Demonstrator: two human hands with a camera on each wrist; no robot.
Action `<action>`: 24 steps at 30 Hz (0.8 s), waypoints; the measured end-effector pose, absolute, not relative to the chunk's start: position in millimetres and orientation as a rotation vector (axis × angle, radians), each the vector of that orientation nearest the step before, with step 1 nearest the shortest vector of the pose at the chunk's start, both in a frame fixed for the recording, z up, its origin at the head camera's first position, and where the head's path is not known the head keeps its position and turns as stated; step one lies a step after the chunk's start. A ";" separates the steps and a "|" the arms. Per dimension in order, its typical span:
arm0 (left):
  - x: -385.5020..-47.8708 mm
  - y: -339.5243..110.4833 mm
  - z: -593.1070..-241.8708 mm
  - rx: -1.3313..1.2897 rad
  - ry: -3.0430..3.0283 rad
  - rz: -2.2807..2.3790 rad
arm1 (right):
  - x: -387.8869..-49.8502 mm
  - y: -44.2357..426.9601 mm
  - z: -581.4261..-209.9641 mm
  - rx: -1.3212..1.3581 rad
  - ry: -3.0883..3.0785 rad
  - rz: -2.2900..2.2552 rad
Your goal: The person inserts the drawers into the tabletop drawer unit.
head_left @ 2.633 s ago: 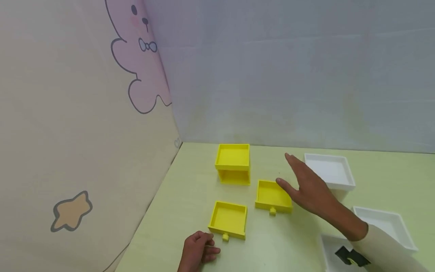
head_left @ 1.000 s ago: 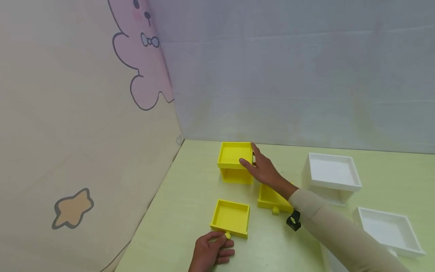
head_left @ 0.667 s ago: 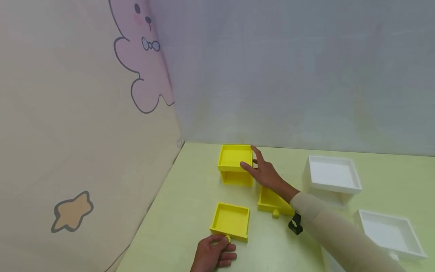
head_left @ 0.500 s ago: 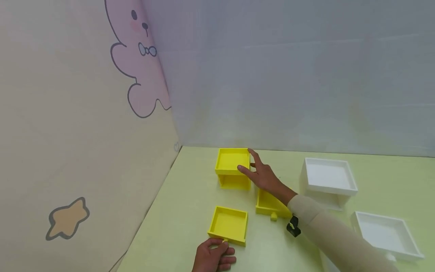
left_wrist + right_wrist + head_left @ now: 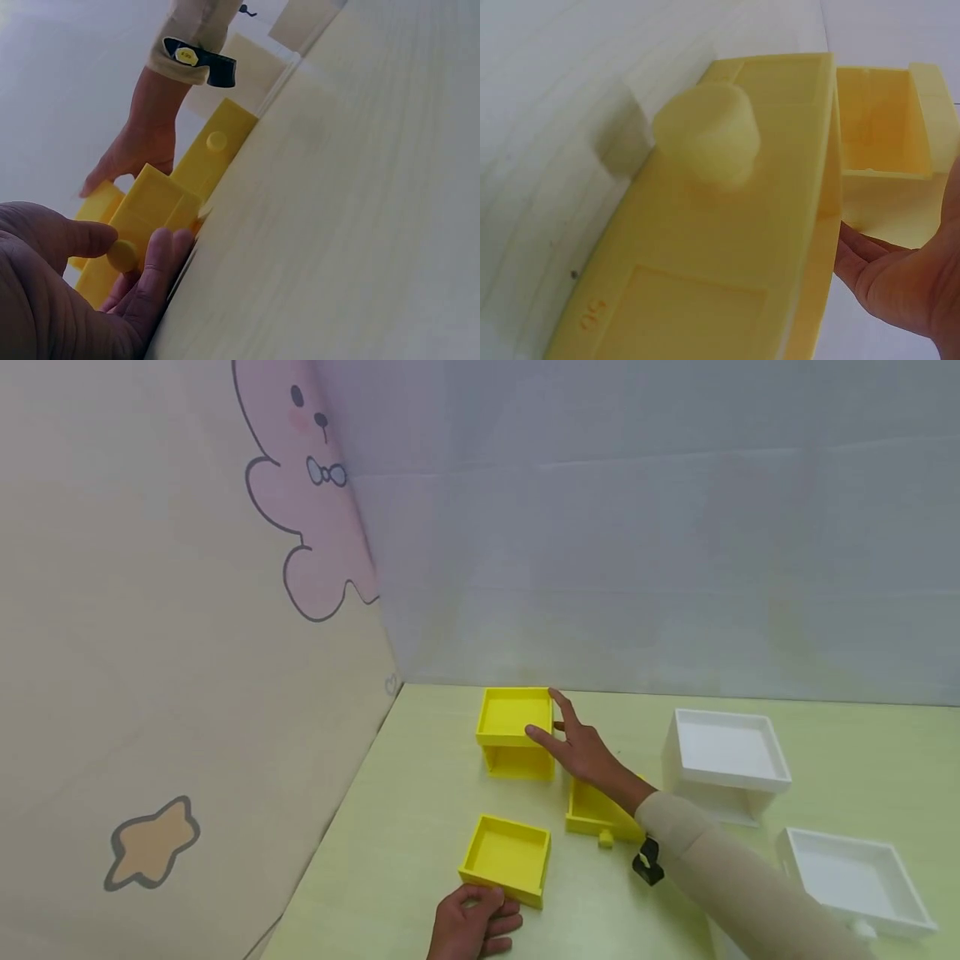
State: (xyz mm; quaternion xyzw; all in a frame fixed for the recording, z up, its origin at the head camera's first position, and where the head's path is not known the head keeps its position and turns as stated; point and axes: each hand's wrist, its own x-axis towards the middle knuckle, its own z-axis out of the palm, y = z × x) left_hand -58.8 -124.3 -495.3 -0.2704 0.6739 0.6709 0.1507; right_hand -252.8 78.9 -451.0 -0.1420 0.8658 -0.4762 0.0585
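In the head view my left hand (image 5: 468, 922) pinches the knob at the front of a yellow drawer (image 5: 506, 853), which is slightly tilted; the left wrist view shows thumb and fingers about the round knob (image 5: 122, 256). My right hand (image 5: 585, 747) grips the right side of a yellow cabinet (image 5: 519, 762), thumb on its top rim and fingers along its side. That cabinet has a shallow tray top and an open front. A second yellow drawer (image 5: 600, 810) lies below my right forearm, partly hidden; its knob (image 5: 709, 135) is large in the right wrist view.
A white cabinet (image 5: 731, 747) with an open front stands right of the yellow things. A white drawer (image 5: 855, 872) lies nearer on the right, and another white piece is mostly hidden under the right sleeve (image 5: 735, 877). Walls border the table behind and at left.
My left hand has moved to the near yellow drawer and taken its knob, and the drawer's front has tilted slightly. My right hand has moved left from above the second drawer onto the yellow cabinet.
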 end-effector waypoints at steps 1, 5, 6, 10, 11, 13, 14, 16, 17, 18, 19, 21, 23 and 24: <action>-59.5 -123.7 -495.6 -0.784 1.929 1.932 | -253.3 78.7 -451.4 -0.429 2.626 -1.439; -63.4 -121.4 -497.5 -0.816 1.904 1.966 | -253.7 78.2 -452.0 -0.423 2.632 -1.430; -64.6 -120.8 -497.8 -0.827 1.902 1.969 | -253.4 78.2 -452.0 -0.417 2.631 -1.432; -67.5 -119.4 -498.7 -0.857 1.902 1.961 | -252.5 77.8 -452.5 -0.415 2.634 -1.431; -67.7 -119.5 -498.8 -0.858 1.902 1.962 | -252.5 77.1 -452.3 -0.415 2.638 -1.427; -68.2 -120.1 -498.4 -0.839 1.910 1.966 | -252.2 76.6 -452.2 -0.417 2.648 -1.424; -69.0 -120.5 -497.9 -0.824 1.919 1.969 | -252.0 76.6 -452.2 -0.419 2.654 -1.422; -70.6 -121.4 -496.8 -0.789 1.947 1.969 | -252.0 76.6 -452.2 -0.428 2.660 -1.423; -71.3 -121.7 -496.0 -0.768 1.963 1.972 | -252.0 76.6 -452.3 -0.431 2.662 -1.425; -72.1 -121.8 -495.2 -0.749 1.983 1.971 | -252.1 76.5 -452.2 -0.428 2.663 -1.428; -73.2 -121.9 -494.6 -0.736 2.000 1.968 | -252.2 76.5 -452.4 -0.425 2.665 -1.430; -74.5 -121.5 -494.0 -0.726 2.025 1.955 | -252.5 76.3 -452.8 -0.412 2.665 -1.431; -74.6 -120.5 -494.2 -0.736 2.027 1.949 | -252.6 75.9 -453.9 -0.406 2.672 -1.420; -74.4 -120.2 -494.5 -0.744 2.022 1.950 | -252.6 75.7 -454.6 -0.402 2.671 -1.416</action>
